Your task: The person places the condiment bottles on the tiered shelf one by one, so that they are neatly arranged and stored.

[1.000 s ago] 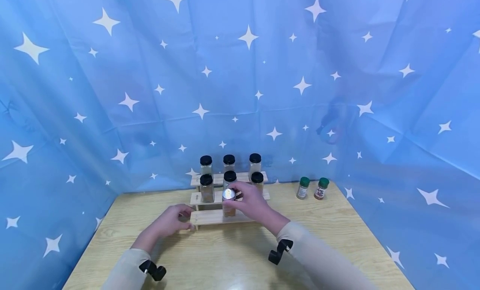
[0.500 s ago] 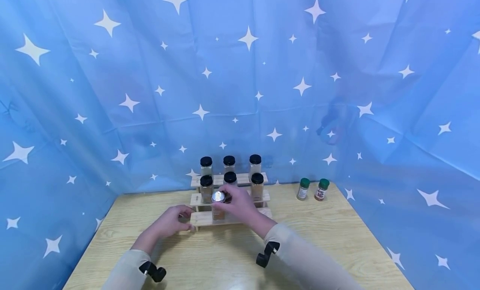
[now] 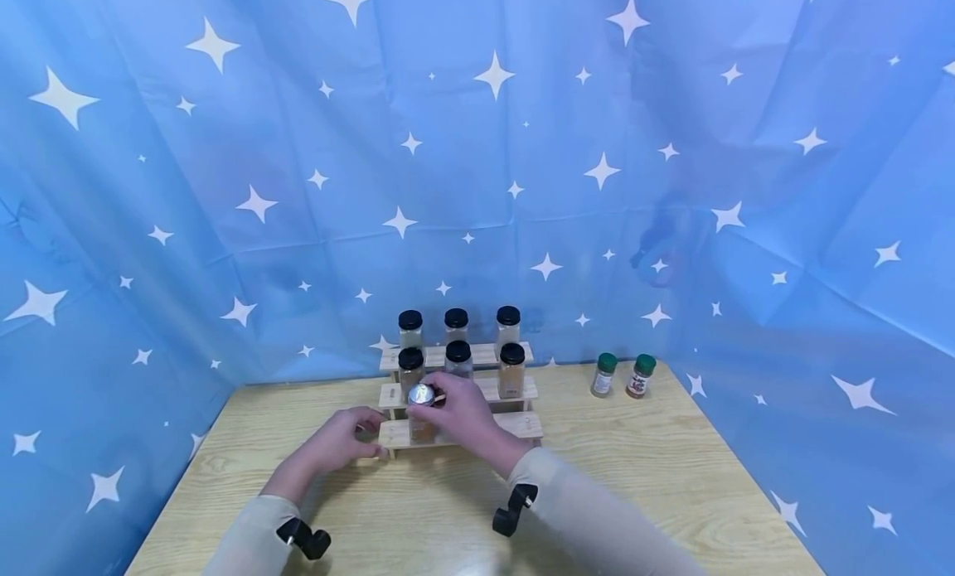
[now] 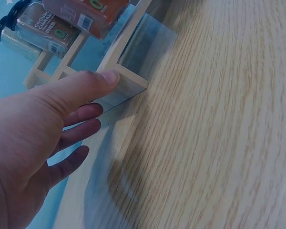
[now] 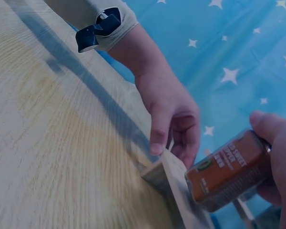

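My right hand (image 3: 466,414) holds a spice jar (image 5: 226,169) of reddish-brown powder by its silver cap (image 3: 421,394). The jar's base is at the left part of the lowest shelf of a three-tier wooden spice rack (image 3: 515,424); in the right wrist view it leans, and I cannot tell whether it bears fully on the shelf. At the rack's left end my left hand (image 3: 345,437) grips the corner of that shelf, its thumb (image 4: 109,77) on the front edge. The other fingers are loosely bent, and the index finger is partly hidden behind the thumb.
Black-capped spice jars stand on the upper two tiers, among them a jar (image 3: 511,370) at the middle tier's right and a ground cinnamon jar (image 4: 45,26). Two green-capped jars (image 3: 603,375) stand on the wooden table (image 3: 597,460) at the right. A starry blue curtain (image 3: 477,186) hangs behind.
My right hand has slid the silver-capped spice jar leftward along the lowest shelf, from its middle towards its left end. The left hand stays at the rack's left corner.
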{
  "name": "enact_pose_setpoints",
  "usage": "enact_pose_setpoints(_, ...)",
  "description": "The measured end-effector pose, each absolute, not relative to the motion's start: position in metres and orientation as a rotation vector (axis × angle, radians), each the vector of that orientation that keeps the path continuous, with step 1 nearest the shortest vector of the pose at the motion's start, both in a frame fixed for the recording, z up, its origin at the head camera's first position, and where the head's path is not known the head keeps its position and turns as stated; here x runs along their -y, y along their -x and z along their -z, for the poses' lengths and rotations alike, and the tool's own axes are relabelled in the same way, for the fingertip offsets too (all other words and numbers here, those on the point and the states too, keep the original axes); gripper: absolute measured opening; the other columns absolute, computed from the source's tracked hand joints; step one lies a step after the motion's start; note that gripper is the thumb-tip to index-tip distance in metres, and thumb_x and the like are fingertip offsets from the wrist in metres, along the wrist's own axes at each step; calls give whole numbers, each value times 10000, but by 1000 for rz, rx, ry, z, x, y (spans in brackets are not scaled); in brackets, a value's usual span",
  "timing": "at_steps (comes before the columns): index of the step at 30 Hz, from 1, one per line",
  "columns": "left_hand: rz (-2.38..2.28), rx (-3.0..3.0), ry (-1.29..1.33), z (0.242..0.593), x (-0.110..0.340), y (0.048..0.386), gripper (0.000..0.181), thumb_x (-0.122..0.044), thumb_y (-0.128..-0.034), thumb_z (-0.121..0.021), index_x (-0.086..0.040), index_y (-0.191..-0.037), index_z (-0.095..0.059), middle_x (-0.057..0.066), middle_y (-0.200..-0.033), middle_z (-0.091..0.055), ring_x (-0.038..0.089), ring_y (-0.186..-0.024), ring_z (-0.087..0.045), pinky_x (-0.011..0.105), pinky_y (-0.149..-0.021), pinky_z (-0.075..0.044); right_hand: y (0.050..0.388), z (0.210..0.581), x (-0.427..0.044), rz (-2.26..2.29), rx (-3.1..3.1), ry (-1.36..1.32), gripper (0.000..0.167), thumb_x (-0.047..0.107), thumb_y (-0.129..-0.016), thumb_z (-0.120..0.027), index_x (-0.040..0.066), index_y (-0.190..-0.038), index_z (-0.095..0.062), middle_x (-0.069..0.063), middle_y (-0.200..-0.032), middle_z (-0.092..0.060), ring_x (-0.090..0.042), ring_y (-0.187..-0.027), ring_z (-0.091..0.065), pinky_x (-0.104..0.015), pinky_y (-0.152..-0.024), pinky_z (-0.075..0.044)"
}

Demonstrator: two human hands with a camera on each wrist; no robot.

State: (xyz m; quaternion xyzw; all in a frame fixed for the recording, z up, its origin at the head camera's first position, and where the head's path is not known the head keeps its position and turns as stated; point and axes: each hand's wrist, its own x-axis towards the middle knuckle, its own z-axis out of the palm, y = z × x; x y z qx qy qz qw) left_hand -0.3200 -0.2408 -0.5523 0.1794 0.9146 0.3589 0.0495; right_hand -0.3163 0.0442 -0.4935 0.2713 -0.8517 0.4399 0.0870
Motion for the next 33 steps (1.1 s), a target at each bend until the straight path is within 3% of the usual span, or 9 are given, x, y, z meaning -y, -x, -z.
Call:
enact_pose_setpoints(21,-1085,-2795,-556,550,239,320,507,-263,-873,-966,-96,-1307,-765,23,-1220,-748,264,-1149,-701,557,-1048,-587,315,499,-28,-1209,2532,-864,340,359,-985,-875,184,-1255,-765,46,-1163,-753,-64,-1023,-735,-160,-809,-607)
enact_pose_setpoints(33,-1088,-2787,-570,550,239,320,532,-281,-872,-966,-90,-1321,-755,29,-1242,-754,280,-1167,-703,568,-1063,-586,310,503,-29,-1111,2517,-849,354,388,-987,-868,206,-1268,-754,68,-1205,-737,-52,-1054,-705,-189,-835,-609)
